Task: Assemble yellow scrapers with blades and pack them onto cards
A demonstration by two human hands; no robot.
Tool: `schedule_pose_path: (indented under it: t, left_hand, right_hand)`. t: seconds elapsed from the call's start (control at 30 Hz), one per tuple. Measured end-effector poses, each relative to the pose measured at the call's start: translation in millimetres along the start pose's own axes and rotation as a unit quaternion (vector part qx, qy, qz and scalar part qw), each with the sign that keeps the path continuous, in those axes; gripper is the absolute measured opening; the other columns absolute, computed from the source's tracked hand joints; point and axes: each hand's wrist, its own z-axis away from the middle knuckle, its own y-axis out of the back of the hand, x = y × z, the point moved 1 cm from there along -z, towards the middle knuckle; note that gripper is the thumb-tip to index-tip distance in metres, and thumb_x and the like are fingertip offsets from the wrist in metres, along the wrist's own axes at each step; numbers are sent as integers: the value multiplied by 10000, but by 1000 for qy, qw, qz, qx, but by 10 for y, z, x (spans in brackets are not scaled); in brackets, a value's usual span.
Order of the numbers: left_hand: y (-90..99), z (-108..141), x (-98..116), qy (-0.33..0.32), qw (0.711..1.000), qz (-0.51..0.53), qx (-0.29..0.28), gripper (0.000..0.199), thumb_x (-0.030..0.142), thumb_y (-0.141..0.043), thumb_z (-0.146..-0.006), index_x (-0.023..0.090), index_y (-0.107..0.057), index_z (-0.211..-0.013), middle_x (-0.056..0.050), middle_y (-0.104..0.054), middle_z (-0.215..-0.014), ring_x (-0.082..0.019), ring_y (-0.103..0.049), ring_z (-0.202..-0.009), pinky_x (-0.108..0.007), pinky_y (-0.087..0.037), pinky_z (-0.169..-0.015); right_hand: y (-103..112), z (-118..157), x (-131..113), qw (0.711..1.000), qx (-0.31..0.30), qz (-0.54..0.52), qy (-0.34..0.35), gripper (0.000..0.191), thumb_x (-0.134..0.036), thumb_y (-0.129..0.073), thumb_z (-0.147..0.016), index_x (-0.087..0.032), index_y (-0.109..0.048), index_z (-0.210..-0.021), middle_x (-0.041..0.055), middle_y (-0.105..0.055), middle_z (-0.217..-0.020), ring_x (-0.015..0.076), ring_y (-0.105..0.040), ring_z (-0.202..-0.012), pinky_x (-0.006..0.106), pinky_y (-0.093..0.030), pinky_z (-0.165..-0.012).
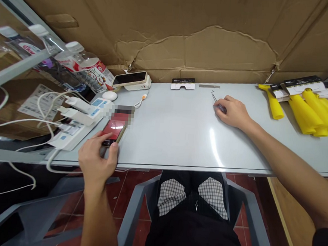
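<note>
My left hand [98,157] is at the near left of the desk, closed around the lower end of a smartphone [117,125]. The thumb lies along the phone's edge and a finger touches its lit red screen. My right hand [233,112] rests on the desk at the centre right. Its fingers are closed on a small screwdriver [221,108] with a dark handle, the thin metal shaft pointing away and left. Just beyond the tip lie tiny metal bits [212,92], too small to tell apart. A flat metal strip [209,86] and a black-and-white card [183,84] lie behind them.
On the left are a power strip [81,126] with white cables, a white mouse [109,95], bottles [96,73] and another phone [130,78] on a white block. Yellow sleeves [307,116] with cards lie at the right. Cardboard [198,31] lines the desk's back.
</note>
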Motion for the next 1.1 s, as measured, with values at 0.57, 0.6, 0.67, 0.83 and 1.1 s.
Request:
schedule_pose_path:
  t: [0.57,0.6,0.67,0.83,1.1]
  left_hand:
    - [-19,-5,-33,-16,1000,0,8,328,383,-635,-1007,153,-762,-1203,-209,-805,-1224,-401,-719,-1352,-547,-525,-1171]
    - [-19,-7,-33,-16,1000,1,10,321,383,-639,-1003,160,-762,-1198,-203,-806,-1220,-398,-722,-1348,-544,-527,-1169]
    - [-16,-9,-30,-17,1000,4,13,306,382,-644,-998,174,-760,-1190,-196,-807,-1215,-397,-726,-1341,-546,-532,-1164]
    - [-5,-9,-28,-24,1000,5,11,290,373,-647,-993,181,-755,-1181,-194,-809,-1209,-399,-726,-1333,-552,-533,-1165]
    - [-17,-11,-39,-6,1000,5,4,289,387,-648,-970,210,-741,-1180,-172,-797,-1218,-389,-711,-1345,-550,-516,-1176]
  right_hand:
    - [5,1,-19,1000,-2,-2,-5,319,-345,-560,-991,-267,-814,-1168,106,-714,-1040,292,-646,-920,376,-371,-708]
    - [7,0,-20,1000,-3,-1,-5,318,-337,-558,-989,-269,-814,-1165,107,-717,-1052,293,-648,-927,376,-369,-709]
    - [10,0,-21,1000,-6,0,-4,318,-324,-555,-984,-271,-814,-1161,109,-721,-1068,296,-650,-937,376,-369,-709]
    - [14,3,-19,1000,-7,0,-4,311,-332,-565,-983,-276,-813,-1164,109,-718,-1063,300,-654,-937,377,-369,-697]
    - [5,-1,-13,1000,-5,1,-1,324,-330,-556,-981,-268,-813,-1169,103,-719,-1058,293,-664,-937,375,-373,-698]
